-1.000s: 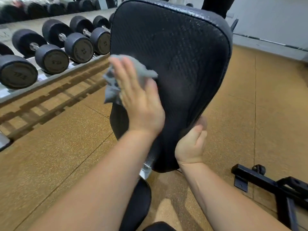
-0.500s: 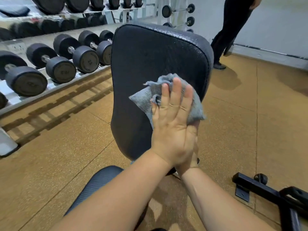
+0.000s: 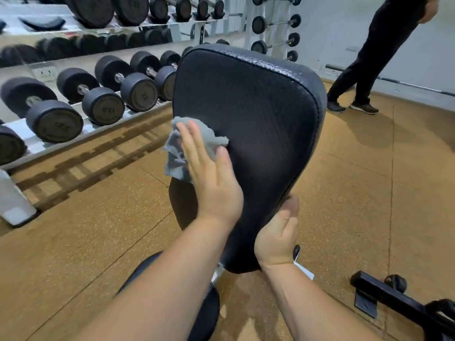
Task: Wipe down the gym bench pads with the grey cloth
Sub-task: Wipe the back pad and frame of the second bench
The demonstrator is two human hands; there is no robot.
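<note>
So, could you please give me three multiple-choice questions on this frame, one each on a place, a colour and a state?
1. Where on the back pad does the grey cloth lie?
A. at the edge nearest the dumbbells
B. at the top corner far from them
C. on the floor
2. What colour is the back pad?
A. red
B. white
C. black
3. What is the right hand doing?
A. hanging free
B. gripping the back pad's lower edge
C. pressing the grey cloth

Answers: 1 A, the left hand presses it flat there; 2 C, its whole face is black; 3 B, it wraps round that edge.
</note>
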